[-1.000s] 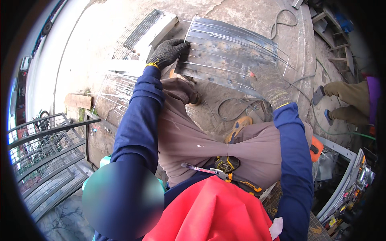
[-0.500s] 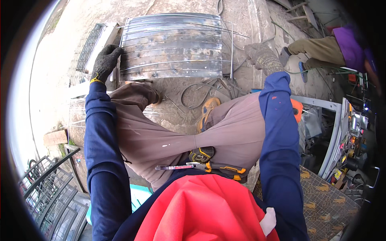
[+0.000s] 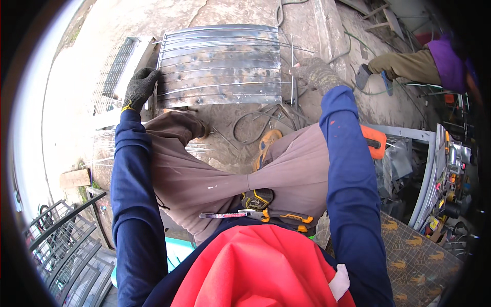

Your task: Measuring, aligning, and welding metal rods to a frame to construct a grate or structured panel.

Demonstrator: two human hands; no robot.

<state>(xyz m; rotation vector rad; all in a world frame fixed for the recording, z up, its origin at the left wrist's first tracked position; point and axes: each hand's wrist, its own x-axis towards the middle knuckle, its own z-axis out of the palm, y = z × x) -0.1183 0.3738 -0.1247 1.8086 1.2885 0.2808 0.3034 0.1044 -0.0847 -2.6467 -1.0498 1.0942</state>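
Note:
A ribbed metal panel (image 3: 220, 66), silvery with dark scorched patches, lies before me beyond my knees. Thin metal rods run across it. My left hand (image 3: 140, 88), in a dark knit glove with a yellow cuff, is closed on the panel's left edge. My right hand (image 3: 318, 73), in a worn grey glove, is at the right side. Its fingertips meet a thin upright metal rod (image 3: 292, 48) just beyond the panel's right edge, and the fingers look closed there; their undersides are hidden. On my lap rest a tape measure (image 3: 257, 198) and a marker pen (image 3: 224, 215).
Cables (image 3: 250, 123) coil on the ground between my feet. A person in purple (image 3: 447, 64) is at the far right. An orange tool (image 3: 374, 141) lies beside my right forearm, near a patterned board (image 3: 414, 256). Dark metal grilles (image 3: 71, 245) stand at lower left; a light-coloured frame (image 3: 120, 66) lies farther off.
My right hand has moved left, from apart to the thin rod at the panel's right side. My left hand keeps to the left edge. The whole view has shifted slightly.

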